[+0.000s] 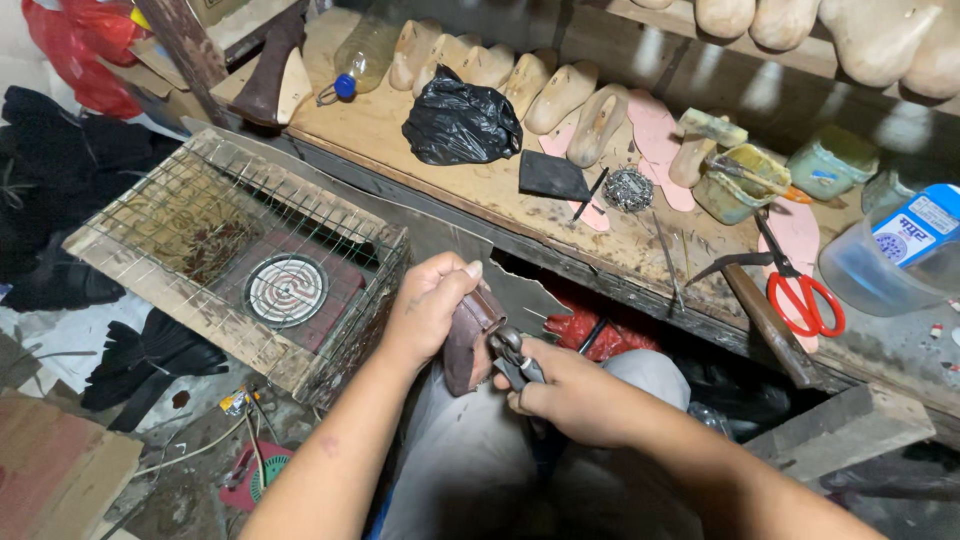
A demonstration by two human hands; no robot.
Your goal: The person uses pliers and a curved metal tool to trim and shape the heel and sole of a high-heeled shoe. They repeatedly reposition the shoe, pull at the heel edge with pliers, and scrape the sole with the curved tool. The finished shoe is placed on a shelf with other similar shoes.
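Cluttered wooden workbench [420, 150] ahead; left hand [425, 310] clenched around brown leather shoe upper [468, 335], right hand [570, 395] gripping grey metal pincers [515, 362] biting its edge.

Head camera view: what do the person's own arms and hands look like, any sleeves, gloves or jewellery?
Both forearms are bare up to the picture's lower edge, with no sleeves showing. The left hand and right hand wear no gloves, and no rings, watch or bracelets are visible. The left thumbnail is short and plain. Light grey trousers cover the lap below the arms.
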